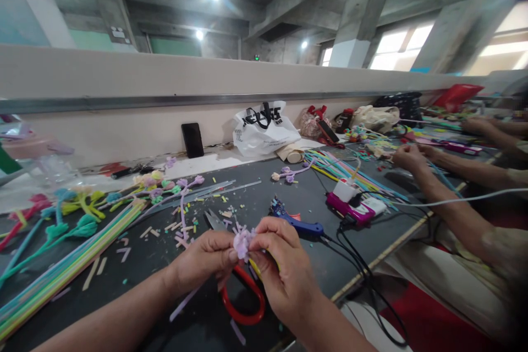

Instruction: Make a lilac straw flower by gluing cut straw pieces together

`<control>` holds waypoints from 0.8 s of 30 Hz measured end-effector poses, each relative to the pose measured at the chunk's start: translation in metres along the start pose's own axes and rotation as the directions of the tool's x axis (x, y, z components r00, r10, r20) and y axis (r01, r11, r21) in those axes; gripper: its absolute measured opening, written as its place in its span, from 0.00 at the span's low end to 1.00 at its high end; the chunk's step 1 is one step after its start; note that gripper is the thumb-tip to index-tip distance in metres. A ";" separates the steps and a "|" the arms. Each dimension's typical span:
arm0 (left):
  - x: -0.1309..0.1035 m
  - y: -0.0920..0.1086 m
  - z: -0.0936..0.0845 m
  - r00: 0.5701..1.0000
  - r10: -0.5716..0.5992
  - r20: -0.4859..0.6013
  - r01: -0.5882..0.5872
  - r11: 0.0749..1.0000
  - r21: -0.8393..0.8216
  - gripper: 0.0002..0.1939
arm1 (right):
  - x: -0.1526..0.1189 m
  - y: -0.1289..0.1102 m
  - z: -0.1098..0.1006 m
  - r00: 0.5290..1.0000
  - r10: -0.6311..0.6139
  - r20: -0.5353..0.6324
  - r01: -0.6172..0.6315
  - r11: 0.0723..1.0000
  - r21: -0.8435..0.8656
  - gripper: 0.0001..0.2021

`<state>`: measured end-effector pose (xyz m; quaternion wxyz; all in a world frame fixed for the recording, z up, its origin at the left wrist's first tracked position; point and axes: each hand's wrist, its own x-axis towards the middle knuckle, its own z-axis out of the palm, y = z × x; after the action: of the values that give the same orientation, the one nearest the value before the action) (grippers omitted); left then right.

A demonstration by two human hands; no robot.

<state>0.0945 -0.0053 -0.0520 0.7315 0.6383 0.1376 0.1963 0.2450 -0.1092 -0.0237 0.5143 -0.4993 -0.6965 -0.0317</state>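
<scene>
Between my two hands is a small lilac pipe-cleaner flower [243, 243]. My left hand [208, 258] pinches its left side with thumb and forefinger. From the right, my right hand [284, 267] grips the same flower with bent fingers. Under the hands lie red-handled scissors [243, 313], with the blades pointing away to the upper left. A blue hot glue gun [297, 223] rests on the dark table [152, 264], just beyond my right hand. Short cut pieces in lilac and cream are scattered left of the scissors.
Bundled pipe cleaners [78, 258] lie at the left, finished-looking fuzzy flowers [82, 225] behind them. A purple power strip [350, 209] with black cables sits to the right. A phone [192, 140] and a white bag [264, 129] stand along the back wall. Co-workers' hands [410, 158] are farther right.
</scene>
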 end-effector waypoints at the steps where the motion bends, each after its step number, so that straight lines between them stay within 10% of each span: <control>1: 0.000 -0.001 0.000 1.000 -0.008 0.013 0.009 1.000 -0.029 0.15 | 0.000 0.000 0.000 1.000 -0.007 0.006 0.007 1.000 -0.008 0.06; 12: 0.000 0.000 0.003 0.998 -0.060 0.023 0.062 0.994 -0.087 0.16 | -0.002 -0.001 -0.004 0.999 -0.038 0.039 0.038 0.999 -0.013 0.06; 17: 0.001 0.005 -0.001 0.998 0.037 -0.049 -0.022 0.958 0.287 0.19 | 0.000 0.000 -0.004 0.996 0.090 0.019 -0.091 0.995 0.045 0.06; 24: 0.003 0.014 0.003 0.974 0.220 -0.051 -0.114 0.676 0.728 0.18 | 0.001 0.003 0.003 0.983 0.185 -0.001 -0.185 0.980 -0.070 0.02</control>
<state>0.0964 -0.0050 -0.0373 0.3902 0.8689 0.1936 0.2351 0.2446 -0.1057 -0.0261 0.4955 -0.5797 -0.6469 -0.0068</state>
